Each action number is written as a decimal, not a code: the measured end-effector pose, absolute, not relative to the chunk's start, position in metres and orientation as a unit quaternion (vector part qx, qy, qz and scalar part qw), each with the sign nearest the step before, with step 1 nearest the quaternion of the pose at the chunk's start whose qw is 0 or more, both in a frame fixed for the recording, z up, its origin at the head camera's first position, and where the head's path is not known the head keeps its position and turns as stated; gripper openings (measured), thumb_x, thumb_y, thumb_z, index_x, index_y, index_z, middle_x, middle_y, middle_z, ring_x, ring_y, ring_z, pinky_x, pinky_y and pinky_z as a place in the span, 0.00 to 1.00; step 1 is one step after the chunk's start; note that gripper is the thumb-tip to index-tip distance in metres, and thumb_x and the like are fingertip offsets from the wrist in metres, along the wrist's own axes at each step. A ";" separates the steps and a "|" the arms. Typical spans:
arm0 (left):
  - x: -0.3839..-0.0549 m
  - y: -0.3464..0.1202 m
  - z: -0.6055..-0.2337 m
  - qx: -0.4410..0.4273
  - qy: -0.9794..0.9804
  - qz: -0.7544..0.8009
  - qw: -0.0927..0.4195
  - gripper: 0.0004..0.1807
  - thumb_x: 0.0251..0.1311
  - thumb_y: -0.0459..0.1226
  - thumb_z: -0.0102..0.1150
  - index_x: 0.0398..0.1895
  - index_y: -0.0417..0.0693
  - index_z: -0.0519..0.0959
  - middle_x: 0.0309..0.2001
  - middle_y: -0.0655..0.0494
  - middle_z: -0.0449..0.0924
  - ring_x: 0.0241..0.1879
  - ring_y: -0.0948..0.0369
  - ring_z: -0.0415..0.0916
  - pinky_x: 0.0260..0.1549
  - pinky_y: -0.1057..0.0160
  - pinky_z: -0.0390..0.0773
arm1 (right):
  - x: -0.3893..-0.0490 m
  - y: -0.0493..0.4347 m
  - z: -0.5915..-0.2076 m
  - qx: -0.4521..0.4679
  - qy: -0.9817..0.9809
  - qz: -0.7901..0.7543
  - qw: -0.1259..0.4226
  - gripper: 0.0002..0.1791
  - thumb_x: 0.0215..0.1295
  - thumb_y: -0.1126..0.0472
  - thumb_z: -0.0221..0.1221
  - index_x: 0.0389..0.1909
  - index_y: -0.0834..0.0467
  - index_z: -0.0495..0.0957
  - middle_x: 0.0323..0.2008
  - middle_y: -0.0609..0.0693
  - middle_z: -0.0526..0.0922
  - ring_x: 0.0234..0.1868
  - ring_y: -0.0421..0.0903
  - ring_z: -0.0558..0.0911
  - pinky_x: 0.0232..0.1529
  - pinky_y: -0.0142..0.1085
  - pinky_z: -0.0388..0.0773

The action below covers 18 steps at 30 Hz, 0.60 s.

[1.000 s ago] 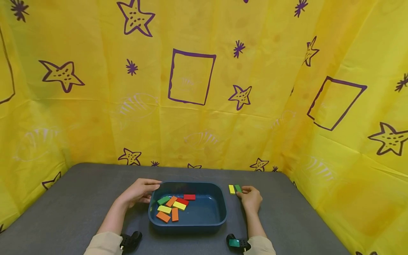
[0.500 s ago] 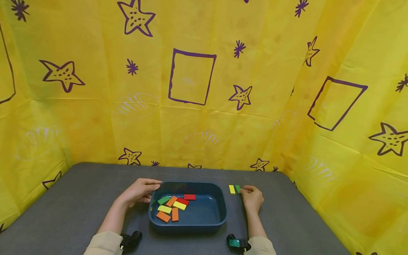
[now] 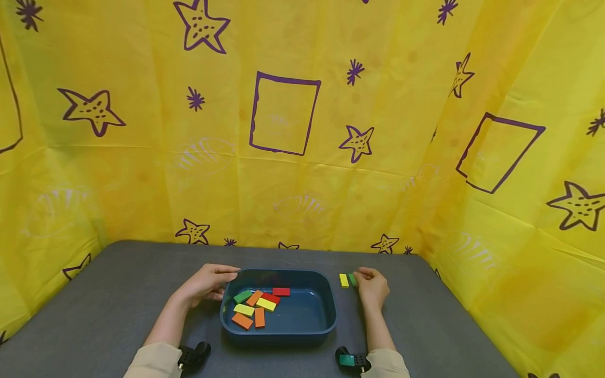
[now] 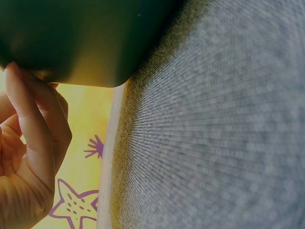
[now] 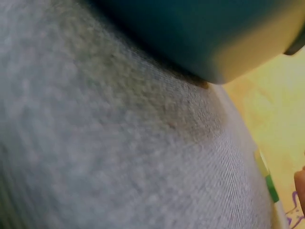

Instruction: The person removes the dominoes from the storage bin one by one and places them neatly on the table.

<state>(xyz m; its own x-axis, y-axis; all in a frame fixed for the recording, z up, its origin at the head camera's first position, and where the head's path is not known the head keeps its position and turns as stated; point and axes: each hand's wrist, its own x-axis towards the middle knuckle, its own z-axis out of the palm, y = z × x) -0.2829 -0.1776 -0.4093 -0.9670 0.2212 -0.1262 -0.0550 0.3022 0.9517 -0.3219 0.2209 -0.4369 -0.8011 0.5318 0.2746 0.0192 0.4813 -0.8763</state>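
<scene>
A dark blue rectangular plastic box (image 3: 278,336) stands on the table with green, orange, yellow and red blocks (image 3: 243,321) lying loose toward its left side. My left hand (image 3: 207,283) grips its left end, one finger over the rim and others curled against the outer wall; the left wrist view shows these fingers (image 4: 35,129) right at the box. Beyond the box's right end, a yellow block (image 3: 344,281) and a green block (image 3: 352,280) lie side by side. My right hand (image 3: 373,289) has its fingertips right by the green block's right edge, partly covering it.
The grey table (image 3: 142,283) runs back to a yellow curtain (image 3: 293,210) printed with purple stars and squares, which also encloses the right side. Black straps with small devices (image 3: 194,357) sit on both wrists.
My right hand shifted slightly right, then moved a little farther back beside the green block. The left hand and the box have stayed in place.
</scene>
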 end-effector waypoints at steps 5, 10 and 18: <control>-0.282 -0.177 -0.409 0.050 0.801 0.585 0.117 0.28 0.69 0.43 0.56 0.67 0.37 0.71 0.37 0.54 0.83 0.22 0.64 0.72 0.26 0.69 0.81 | -0.320 0.213 -0.427 -0.148 -0.817 0.489 0.268 0.13 0.59 0.59 0.68 0.42 0.62 0.86 0.40 0.61 0.88 0.44 0.58 0.84 0.42 0.41 0.79; -0.282 -0.177 -0.408 0.049 0.802 0.583 0.117 0.28 0.69 0.44 0.55 0.67 0.37 0.71 0.38 0.53 0.82 0.23 0.63 0.72 0.26 0.69 0.80 | -0.318 0.206 -0.416 -0.126 -0.813 0.502 0.267 0.13 0.59 0.59 0.69 0.43 0.60 0.86 0.41 0.59 0.89 0.43 0.55 0.86 0.38 0.35 0.81; -0.281 -0.177 -0.408 0.049 0.802 0.584 0.117 0.28 0.70 0.43 0.55 0.67 0.37 0.71 0.39 0.53 0.82 0.23 0.63 0.72 0.26 0.69 0.81 | -0.316 0.192 -0.404 -0.092 -0.813 0.518 0.249 0.13 0.58 0.58 0.70 0.43 0.58 0.87 0.42 0.57 0.89 0.42 0.52 0.87 0.37 0.29 0.80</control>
